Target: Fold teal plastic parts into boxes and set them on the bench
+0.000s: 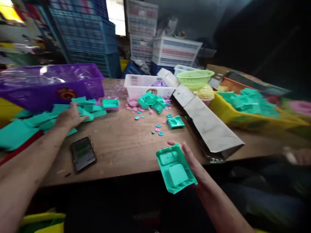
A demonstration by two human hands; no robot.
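Head view: teal tray [176,168] in right hand [194,163], left hand [69,117] touching sheets [36,120].

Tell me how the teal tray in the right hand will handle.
The teal tray looks like thin moulded plastic, so probably stiff and light: the right hand holds it at one side. Being flat-sided, it should slide, not roll.

We can read no text anywhere. The round emblem [66,93] on the purple bin [85,82], the sticker [152,92] on the white crate [136,85], the label strips on the stacked crates [175,48] and the phone [83,153] screen are too blurred. The teal tray [175,168] in the right hand [195,163] shows no legible marking.
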